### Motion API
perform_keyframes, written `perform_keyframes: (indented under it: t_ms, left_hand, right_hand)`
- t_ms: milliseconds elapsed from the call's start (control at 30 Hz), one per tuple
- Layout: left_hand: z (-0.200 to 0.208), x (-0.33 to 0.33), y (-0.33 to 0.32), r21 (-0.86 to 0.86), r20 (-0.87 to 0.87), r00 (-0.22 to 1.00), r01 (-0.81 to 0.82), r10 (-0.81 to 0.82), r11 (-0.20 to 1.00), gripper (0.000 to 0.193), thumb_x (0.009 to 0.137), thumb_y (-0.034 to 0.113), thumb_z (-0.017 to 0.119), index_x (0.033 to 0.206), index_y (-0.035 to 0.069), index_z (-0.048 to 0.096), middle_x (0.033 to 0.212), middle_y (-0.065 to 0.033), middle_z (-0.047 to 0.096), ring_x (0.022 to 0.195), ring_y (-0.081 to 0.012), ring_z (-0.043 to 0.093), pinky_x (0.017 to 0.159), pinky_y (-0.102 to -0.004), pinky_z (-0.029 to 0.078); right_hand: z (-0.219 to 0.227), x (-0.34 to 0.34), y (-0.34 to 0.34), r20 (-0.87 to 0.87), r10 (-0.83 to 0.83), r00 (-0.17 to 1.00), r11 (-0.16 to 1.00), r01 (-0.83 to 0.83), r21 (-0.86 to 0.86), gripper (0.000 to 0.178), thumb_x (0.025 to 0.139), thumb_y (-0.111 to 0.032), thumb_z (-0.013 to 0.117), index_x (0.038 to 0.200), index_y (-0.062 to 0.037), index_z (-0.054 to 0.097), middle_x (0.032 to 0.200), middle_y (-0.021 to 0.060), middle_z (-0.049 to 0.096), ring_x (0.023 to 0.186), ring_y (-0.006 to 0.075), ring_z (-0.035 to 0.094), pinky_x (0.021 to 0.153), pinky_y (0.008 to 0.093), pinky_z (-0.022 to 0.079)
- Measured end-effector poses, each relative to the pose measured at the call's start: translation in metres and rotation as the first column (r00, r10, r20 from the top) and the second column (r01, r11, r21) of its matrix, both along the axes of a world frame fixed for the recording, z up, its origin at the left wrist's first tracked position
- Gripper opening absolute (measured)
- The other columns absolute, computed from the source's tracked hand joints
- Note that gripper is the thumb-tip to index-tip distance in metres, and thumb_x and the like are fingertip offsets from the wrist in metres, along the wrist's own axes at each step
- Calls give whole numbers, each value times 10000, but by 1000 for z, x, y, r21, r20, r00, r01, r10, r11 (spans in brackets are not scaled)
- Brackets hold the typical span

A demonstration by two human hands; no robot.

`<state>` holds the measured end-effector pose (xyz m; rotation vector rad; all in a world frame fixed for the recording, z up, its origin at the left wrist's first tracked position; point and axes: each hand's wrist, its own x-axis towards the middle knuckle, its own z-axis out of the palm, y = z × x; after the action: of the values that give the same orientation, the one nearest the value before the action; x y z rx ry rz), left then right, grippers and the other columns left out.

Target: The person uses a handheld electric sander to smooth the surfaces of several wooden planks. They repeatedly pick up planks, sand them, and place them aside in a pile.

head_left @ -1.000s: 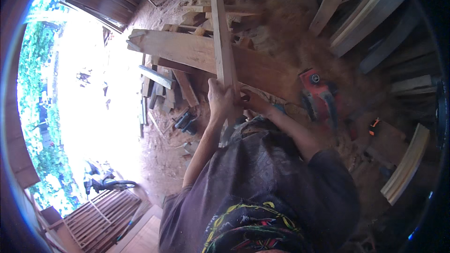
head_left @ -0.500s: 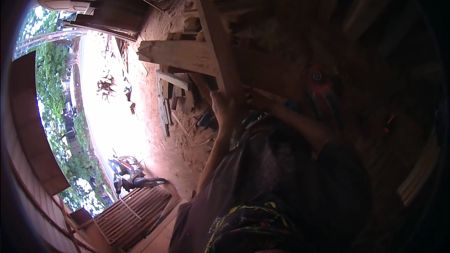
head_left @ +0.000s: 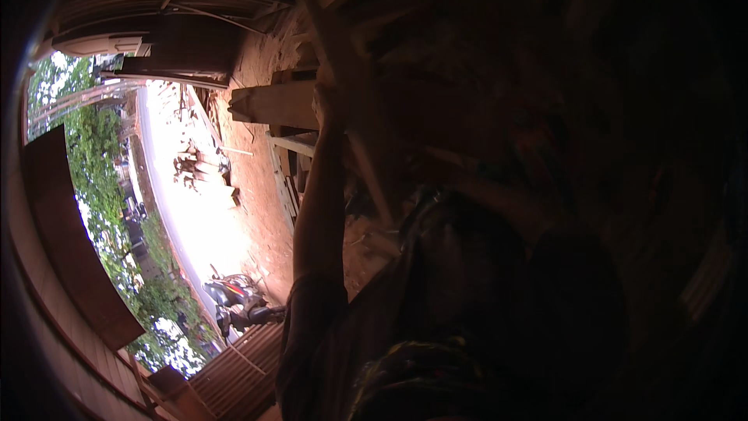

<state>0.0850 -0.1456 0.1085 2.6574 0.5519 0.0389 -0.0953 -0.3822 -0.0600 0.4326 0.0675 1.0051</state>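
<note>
- Far over on the left, a dark curved wooden panel stands against bright green trees outside.
- Next to it the sunlit dirt yard is washed out white, with a small heap of wood scraps lying on it.
- Lower down, a parked motorbike sits at the yard's edge, just above a slatted wooden frame.
- The reddish, sawdust-strewn floor runs up from there toward the woodpile.
- A thick, pale timber beam lies across the floor, its cut end facing the yard; thinner planks lie just below it.
- The person's left arm stretches up from the lower edge, and the left hand is closed around a long narrow wooden board that runs from the top of the view down and to the right, crossing over the beam.
- The board's lower stretch comes down toward the person's chest.
- The person's dark shirt fills the lower middle, with a patterned patch near the bottom.
- Right of the board everything is in deep shadow. The right hand may be somewhere near the board's lower part, but I cannot make it out, nor tell whether it is open or gripping.
- Dim stacked timber shows faintly above, too dark for detail.
</note>
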Motion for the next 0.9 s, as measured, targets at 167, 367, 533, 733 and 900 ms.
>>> perform_keyframes:
  t_ms: [167, 367, 533, 733, 900]
  left_hand:
    - [1, 37, -7, 59, -205, 978, -39, 51, 997, 585, 779, 540, 871, 894, -27, 787, 828, -156, 778, 757, -247, 754, 690, -442, 575]
    - [12, 47, -3, 147, -282, 959, 79, -35, 986, 609, 772, 550, 879, 902, -36, 771, 844, -189, 773, 765, -269, 768, 668, -456, 576]
    - [17, 42, -8, 231, -298, 952, 142, -69, 962, 619, 791, 516, 828, 1070, -30, 741, 1075, -258, 767, 1063, -420, 750, 890, -544, 581]
    - [30, 38, -16, 239, -353, 933, 163, -71, 957, 702, 778, 599, 843, 1064, -31, 726, 1073, -285, 756, 1085, -447, 738, 909, -550, 582]
    - [2, 47, 24, 276, -306, 923, 319, -231, 907, 629, 800, 551, 851, 1049, -12, 716, 1039, -236, 759, 1048, -446, 741, 886, -539, 586]
  right_hand:
    - [57, 11, 14, 619, -69, 782, 841, 380, -386, 596, 1088, -242, 531, 1626, -55, 354, 1356, 135, 629, 1121, 258, 665, 945, 392, 584]
    - [124, 25, 39, 946, 34, 323, 596, 753, -279, 646, 1052, -291, 598, 1609, -43, 385, 1338, 137, 654, 1144, 258, 672, 952, 389, 580]
    - [123, 22, 27, 975, 118, 190, 512, 829, -224, 691, 1021, -332, 654, 1595, -33, 412, 1322, 138, 675, 1162, 258, 677, 959, 386, 576]
    - [51, -15, -17, 557, 685, 470, 154, 654, -741, 817, 936, -416, 781, 1567, -11, 457, 1284, 137, 714, 1176, 248, 690, 966, 379, 571]
    - [-54, -87, -42, 237, 675, 699, -178, 465, -867, 734, 917, -410, 830, 1479, -31, 547, 1271, 122, 708, 1154, 263, 675, 969, 413, 552]
